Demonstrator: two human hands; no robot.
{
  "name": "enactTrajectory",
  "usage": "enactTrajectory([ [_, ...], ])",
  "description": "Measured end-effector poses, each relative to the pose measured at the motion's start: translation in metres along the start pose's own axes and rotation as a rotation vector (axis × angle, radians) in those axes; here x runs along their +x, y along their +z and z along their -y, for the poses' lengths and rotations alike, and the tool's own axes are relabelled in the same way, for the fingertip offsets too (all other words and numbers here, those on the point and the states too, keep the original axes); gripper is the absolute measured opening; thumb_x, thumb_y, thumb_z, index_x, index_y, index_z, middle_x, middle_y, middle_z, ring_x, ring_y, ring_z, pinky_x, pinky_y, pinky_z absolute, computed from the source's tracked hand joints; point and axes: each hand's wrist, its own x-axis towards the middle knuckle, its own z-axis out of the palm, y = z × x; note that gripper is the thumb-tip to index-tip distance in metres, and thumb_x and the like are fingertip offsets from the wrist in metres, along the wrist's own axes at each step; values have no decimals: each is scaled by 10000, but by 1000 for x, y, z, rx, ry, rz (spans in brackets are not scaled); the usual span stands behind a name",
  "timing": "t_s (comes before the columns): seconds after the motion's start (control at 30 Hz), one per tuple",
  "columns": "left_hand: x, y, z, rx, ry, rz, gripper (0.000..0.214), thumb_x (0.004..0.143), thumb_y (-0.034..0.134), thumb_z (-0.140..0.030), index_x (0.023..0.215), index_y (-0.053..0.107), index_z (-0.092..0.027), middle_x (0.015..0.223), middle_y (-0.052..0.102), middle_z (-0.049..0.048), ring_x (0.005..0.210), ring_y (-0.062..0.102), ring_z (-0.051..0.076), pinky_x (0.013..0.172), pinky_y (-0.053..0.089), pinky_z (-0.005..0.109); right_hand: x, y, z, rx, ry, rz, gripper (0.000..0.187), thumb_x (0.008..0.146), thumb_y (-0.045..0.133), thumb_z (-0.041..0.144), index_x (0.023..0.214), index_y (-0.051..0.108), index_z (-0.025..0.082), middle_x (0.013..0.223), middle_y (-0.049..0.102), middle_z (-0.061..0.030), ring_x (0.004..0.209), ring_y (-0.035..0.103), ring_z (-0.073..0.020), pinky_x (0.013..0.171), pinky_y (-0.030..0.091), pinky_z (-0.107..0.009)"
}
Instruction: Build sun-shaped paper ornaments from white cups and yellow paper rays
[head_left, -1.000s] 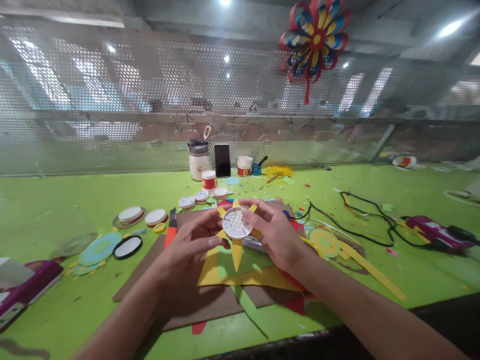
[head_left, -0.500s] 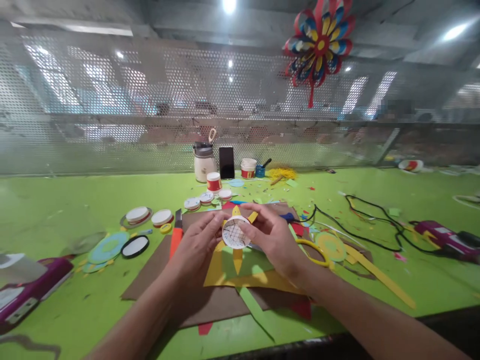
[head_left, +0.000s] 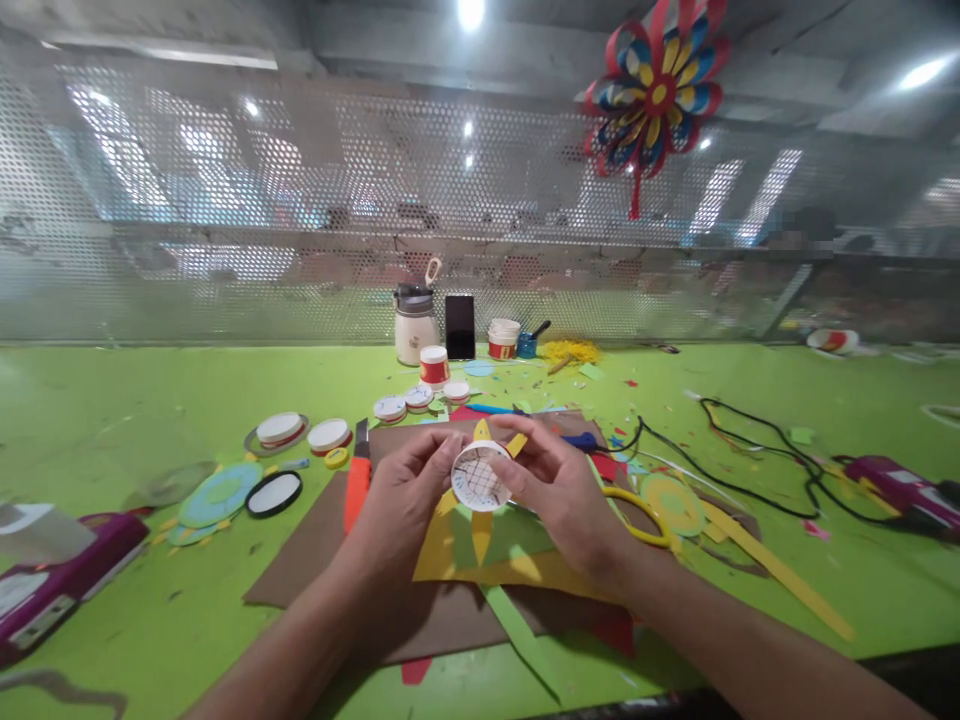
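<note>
Between my two hands is a small white paper cup [head_left: 480, 482] with dark crossed lines on its round face and yellow pointed paper pieces around its rim. My left hand [head_left: 409, 490] pinches its left side between thumb and fingers. On the other side, my right hand [head_left: 559, 490] presses its thumb against the cup's face, with the fingers behind. Below them lies a yellow and green paper sheet [head_left: 517, 570] on a brown cardboard [head_left: 315, 550]. An orange utility knife [head_left: 358, 480] rests left of my left hand. Yellow-handled scissors [head_left: 641, 520] lie partly hidden by my right hand.
Several white lids [head_left: 330, 436] and a red-and-white paper cup [head_left: 434, 367] stand farther back, before a bottle [head_left: 415, 325] and a phone [head_left: 460, 328]. Purple power strips [head_left: 71, 575] sit at both sides. A black cord [head_left: 739, 490] runs across the right. Paper scraps are scattered about.
The whole view has shifted slightly, so things appear a little farther right. Both hands keep hold of the paper cup, with only slight finger movement.
</note>
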Motion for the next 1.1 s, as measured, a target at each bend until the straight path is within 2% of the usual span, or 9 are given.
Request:
enactTrajectory([
  [0.2, -1, 2, -4, -38, -34, -4, 238, 791, 687, -362, 959, 696, -193, 893, 725, 61, 844, 658, 232, 749, 491, 323, 2, 0, -1, 8, 15, -2, 466, 731, 747, 361, 1144, 586, 215, 934, 653, -32, 801, 593, -155, 714, 473, -285],
  [0.33, 1, 4, -7, -129, -17, 8, 285, 841, 590, -439, 975, 700, -212, 885, 723, 69, 902, 655, 254, 762, 502, 336, 6, -2, -5, 19, 14, -7, 472, 742, 738, 376, 1156, 585, 210, 883, 653, -20, 770, 587, -144, 712, 464, -280],
  [0.43, 2, 2, -3, -172, -78, 56, 336, 859, 548, -467, 1003, 693, -200, 903, 720, 80, 919, 648, 260, 747, 503, 346, 10, -4, -7, 50, 9, -26, 481, 723, 748, 400, 1135, 594, 202, 818, 634, -3, 726, 574, -135, 681, 457, -273],
  [0.57, 4, -4, 6, -114, -145, 117, 265, 807, 666, -358, 997, 685, -173, 1006, 703, 90, 960, 623, 236, 730, 480, 301, 15, -5, -9, 68, -9, -83, 486, 668, 785, 404, 1078, 624, 199, 703, 556, 42, 655, 526, -117, 629, 434, -255],
  [0.67, 6, -6, 11, -52, -147, 129, 231, 778, 715, -304, 957, 679, -162, 1004, 697, 85, 917, 619, 201, 718, 460, 274, 19, -6, -12, 79, -5, -93, 486, 638, 807, 395, 1051, 641, 201, 662, 515, 61, 619, 491, -101, 608, 419, -242],
  [0.87, 11, -9, 10, -130, -126, 103, 157, 795, 700, -255, 915, 679, -157, 971, 712, 88, 867, 643, 176, 766, 475, 274, 29, -20, -16, 148, 67, -63, 412, 722, 701, 549, 903, 649, 183, 730, 619, 3, 682, 581, -126, 604, 456, -242],
  [0.97, 14, -13, 9, -166, -117, 87, 144, 786, 707, -222, 912, 684, -156, 917, 719, 80, 805, 648, 158, 735, 484, 253, 32, -26, -17, 114, 123, -84, 428, 689, 718, 573, 784, 655, 161, 655, 619, -7, 609, 571, -120, 567, 459, -246],
  [1.1, 19, -18, 12, -188, -61, 27, 177, 796, 703, -234, 949, 695, -146, 931, 720, 76, 728, 623, 115, 662, 478, 211, 31, -24, -21, 50, 159, -25, 478, 665, 718, 609, 692, 661, 135, 612, 635, -29, 560, 571, -116, 555, 444, -256],
])
